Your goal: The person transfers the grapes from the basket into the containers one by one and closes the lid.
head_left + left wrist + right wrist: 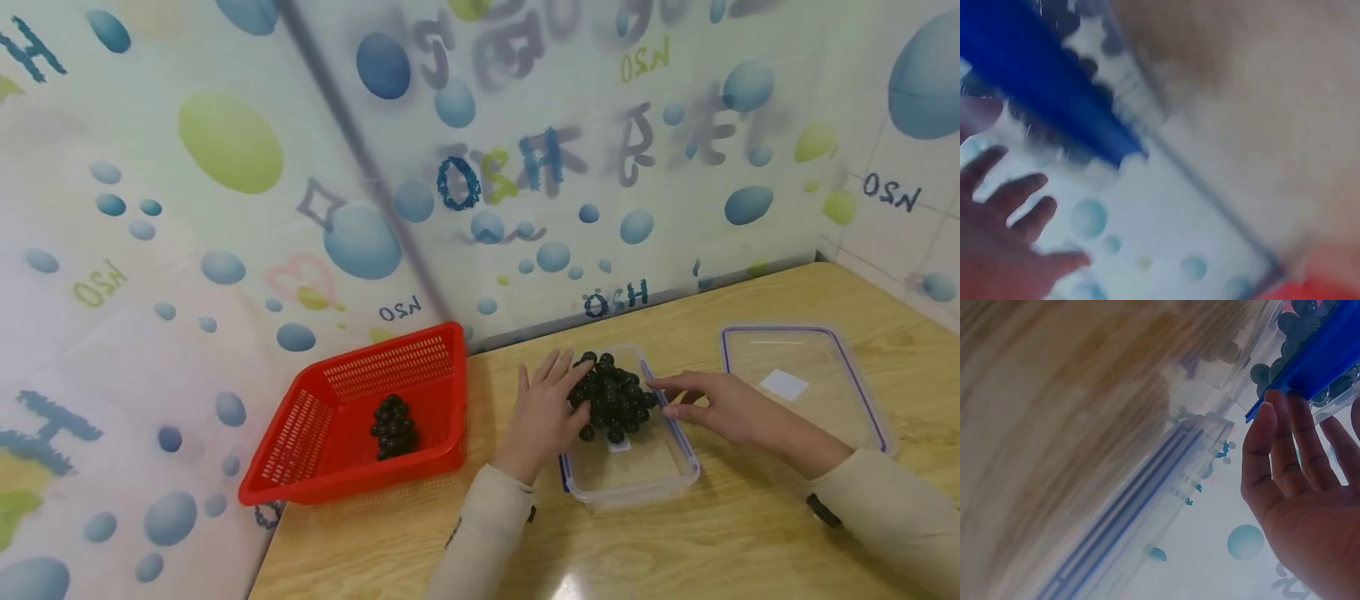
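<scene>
A large bunch of dark grapes (611,398) lies in the far half of a clear plastic container (637,492) with blue side latches. My left hand (542,410) is at the container's left side, its fingers spread and its fingertips against the grapes. In the left wrist view those fingers (1029,215) look apart, with a blue latch (1041,87) above them. On the opposite side, my right hand (723,407) has its fingertips at the container's right rim, beside the grapes. The right wrist view puts these fingers (1300,447) against the blue latch (1322,359), extended and only slightly bent.
To the left, a red plastic basket (352,479) holds a smaller bunch of dark grapes (393,427). A clear lid (813,367) with a blue seal and a white label lies on the wooden table (750,533) at the right. A patterned sheet (525,275) hangs behind the table.
</scene>
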### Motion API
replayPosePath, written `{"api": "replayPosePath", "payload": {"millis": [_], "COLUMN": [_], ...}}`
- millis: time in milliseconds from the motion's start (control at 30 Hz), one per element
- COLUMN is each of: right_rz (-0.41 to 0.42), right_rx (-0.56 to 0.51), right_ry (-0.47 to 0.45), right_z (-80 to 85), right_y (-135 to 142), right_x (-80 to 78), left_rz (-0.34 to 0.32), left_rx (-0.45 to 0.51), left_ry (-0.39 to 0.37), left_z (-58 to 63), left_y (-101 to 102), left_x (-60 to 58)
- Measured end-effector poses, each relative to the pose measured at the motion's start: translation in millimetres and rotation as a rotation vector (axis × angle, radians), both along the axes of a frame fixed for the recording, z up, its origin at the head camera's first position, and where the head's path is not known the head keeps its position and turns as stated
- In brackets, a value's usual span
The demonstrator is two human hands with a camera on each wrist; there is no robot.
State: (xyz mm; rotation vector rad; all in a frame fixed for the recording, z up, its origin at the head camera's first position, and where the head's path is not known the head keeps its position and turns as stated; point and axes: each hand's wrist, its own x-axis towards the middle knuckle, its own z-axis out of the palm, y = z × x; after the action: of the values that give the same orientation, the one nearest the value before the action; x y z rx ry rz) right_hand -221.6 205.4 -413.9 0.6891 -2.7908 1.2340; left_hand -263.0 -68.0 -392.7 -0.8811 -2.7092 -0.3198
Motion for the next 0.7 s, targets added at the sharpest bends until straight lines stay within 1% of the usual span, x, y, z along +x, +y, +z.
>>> {"api": "replayPosePath", "payload": {"millis": [67, 100, 133, 167, 200, 233, 300, 367, 433, 500, 600, 700], "right_rz": [0.005, 0.008, 0.009, 0.012, 0.01, 0.012, 0.003, -0.002, -0.004, 0.001, 0.007, 0.008], "right_rx": [0.002, 0.006, 0.007, 0.008, 0.009, 0.011, 0.017, 0.022, 0.024, 0.024, 0.021, 0.016], "right_ry": [0.003, 0.006, 0.005, 0.002, -0.002, -0.003, -0.009, -0.012, -0.014, -0.012, -0.007, -0.001], "right_z": [0.0, 0.0, 0.2, 0.5, 0.7, 0.9, 1.6, 2.6, 3.7, 4.4, 4.7, 4.0], "right_y": [-0.2, -0.4, -0.6, -0.7, -0.8, -0.9, -0.7, -0.7, -0.6, -0.4, 0.0, -0.2], "right_x": [0.2, 0.2, 0.1, 0.0, 0.0, -0.4, -0.5, -0.3, 0.3, 0.8, 1.1, 1.2], "left_rz": [0.056, 0.094, 0.135, 0.181, 0.233, 0.286, 0.398, 0.501, 0.571, 0.627, 0.662, 0.666], "left_rx": [0.033, 0.058, 0.09, 0.122, 0.144, 0.154, 0.174, 0.175, 0.165, 0.142, 0.075, 0.021], "left_ry": [0.12, 0.162, 0.183, 0.176, 0.157, 0.121, -0.005, -0.136, -0.237, -0.321, -0.418, -0.515], "left_z": [12.4, 20.9, 30.6, 41.0, 51.6, 62.4, 80.7, 91.8, 95.0, 92.1, 79.8, 64.8], "left_y": [-10.5, -17.3, -25.2, -34.0, -43.4, -54.0, -76.5, -100.6, -125.3, -148.6, -178.6, -201.3], "left_x": [3.1, 5.2, 7.2, 9.3, 11.3, 13.2, 15.8, 16.0, 13.8, 11.5, 8.1, 3.7]}}
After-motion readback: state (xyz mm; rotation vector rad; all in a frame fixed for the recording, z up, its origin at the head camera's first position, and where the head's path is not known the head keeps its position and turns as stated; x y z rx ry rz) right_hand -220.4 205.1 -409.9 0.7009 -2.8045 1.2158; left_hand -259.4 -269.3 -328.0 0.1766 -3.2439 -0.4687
